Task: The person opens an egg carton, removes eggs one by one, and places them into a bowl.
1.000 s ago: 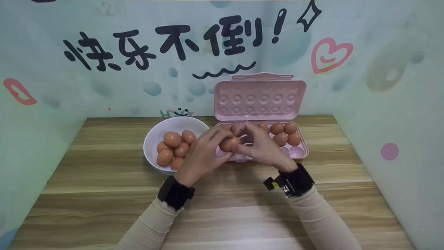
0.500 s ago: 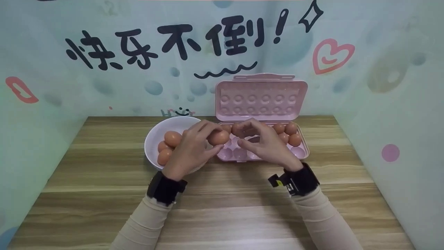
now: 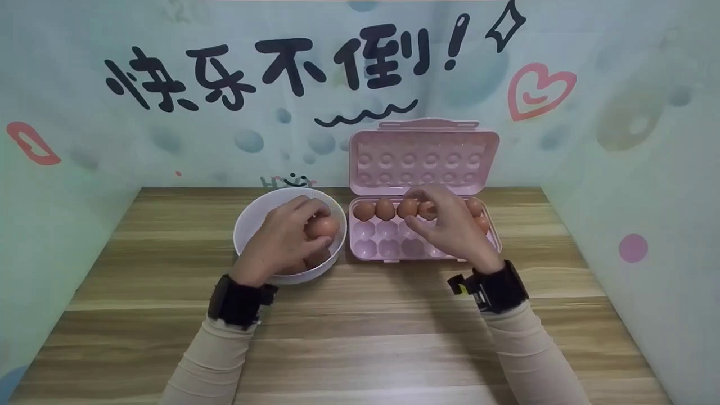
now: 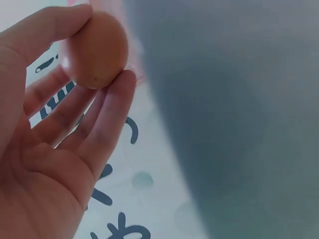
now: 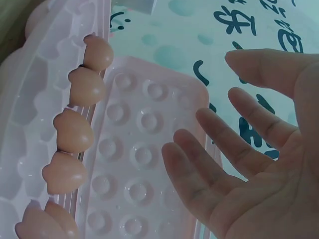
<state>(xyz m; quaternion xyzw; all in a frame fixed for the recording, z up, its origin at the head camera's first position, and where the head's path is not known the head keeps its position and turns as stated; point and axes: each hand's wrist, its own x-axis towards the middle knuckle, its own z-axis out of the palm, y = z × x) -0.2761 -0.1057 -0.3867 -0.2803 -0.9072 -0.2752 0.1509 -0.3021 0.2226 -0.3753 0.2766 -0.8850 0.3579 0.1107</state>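
While the left hand (image 3: 277, 239) is pinching a brown egg (image 3: 324, 227) over the white bowl (image 3: 248, 216) and the right hand (image 3: 451, 226) is hovering, relaxed and empty, over the pink egg carton (image 3: 388, 247), gentle, even pressure is probably serving best.

Brown wood-grain tabletop (image 3: 360, 349) | pale blue-green backdrop (image 3: 562, 169) stands behind it and along both sides | bold black lettering (image 3: 295, 73) runs across the back, a wavy line (image 3: 365, 115) beneath | star outline (image 3: 506, 27) sits above a coral heart outline (image 3: 541, 91) | pink dot (image 3: 633, 247) marks the right side
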